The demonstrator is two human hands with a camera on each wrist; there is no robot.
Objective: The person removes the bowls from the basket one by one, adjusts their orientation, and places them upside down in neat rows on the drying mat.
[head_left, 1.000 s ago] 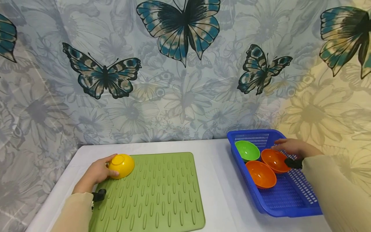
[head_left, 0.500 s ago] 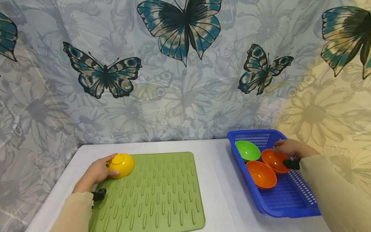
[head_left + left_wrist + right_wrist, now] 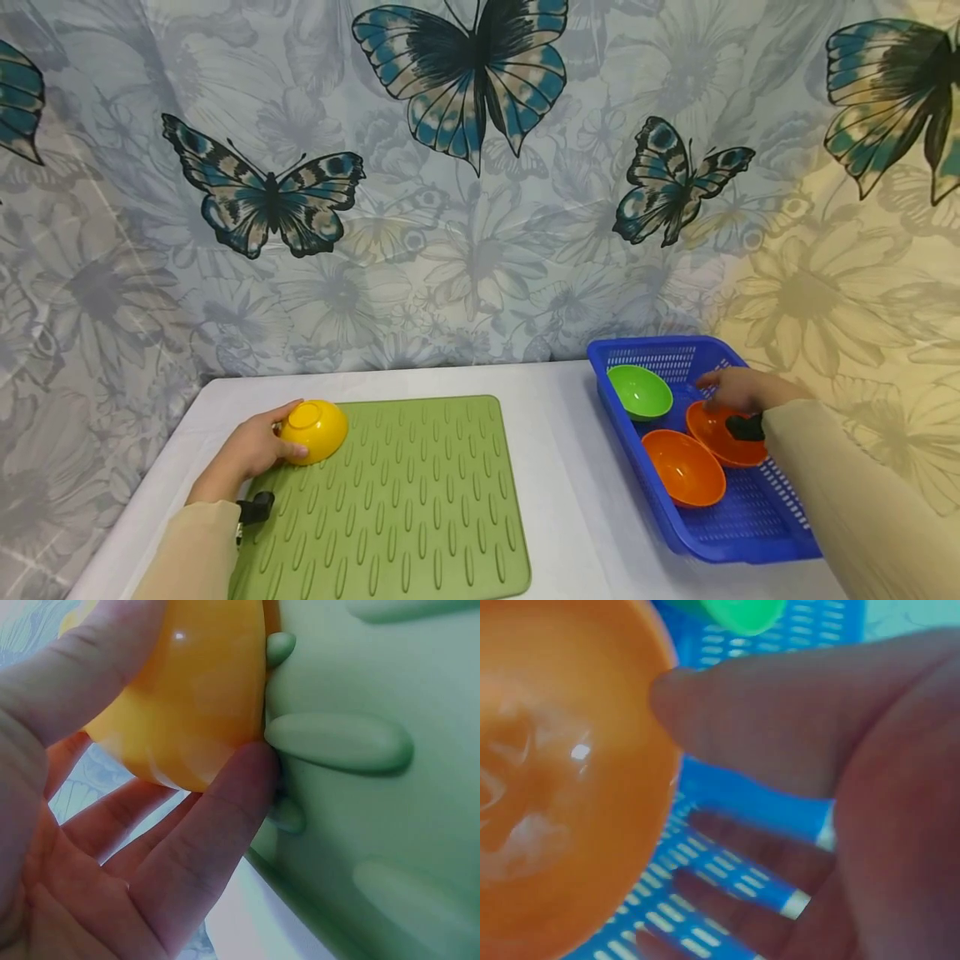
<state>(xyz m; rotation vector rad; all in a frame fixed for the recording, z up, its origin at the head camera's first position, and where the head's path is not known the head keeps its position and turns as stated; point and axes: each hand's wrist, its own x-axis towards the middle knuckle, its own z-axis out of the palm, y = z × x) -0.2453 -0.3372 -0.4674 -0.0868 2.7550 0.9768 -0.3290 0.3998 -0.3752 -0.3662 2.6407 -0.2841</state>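
Observation:
My left hand (image 3: 255, 443) holds a yellow bowl (image 3: 317, 429), upside down at the far left corner of a green ridged mat (image 3: 405, 492). In the left wrist view the thumb lies on the bowl's (image 3: 202, 690) outside, and a fingertip touches its rim by the mat. On the right, my right hand (image 3: 750, 390) is over the far side of an orange bowl (image 3: 723, 437), tilted in a blue basket (image 3: 667, 533). The right wrist view has the thumb touching the bowl's (image 3: 562, 772) rim, fingers spread outside it, their tips blurred.
A second orange bowl (image 3: 684, 471) sits at the near left of the other in the basket. Behind them is a green bowl (image 3: 640, 392). White cloth (image 3: 562, 467) covers the table between mat and basket. A butterfly-print curtain (image 3: 480, 275) hangs behind.
My right hand has moved slightly left, and the orange bowl under it has shifted nearer and tilted. The second orange bowl has slid nearer too. My left hand and the yellow bowl stay put.

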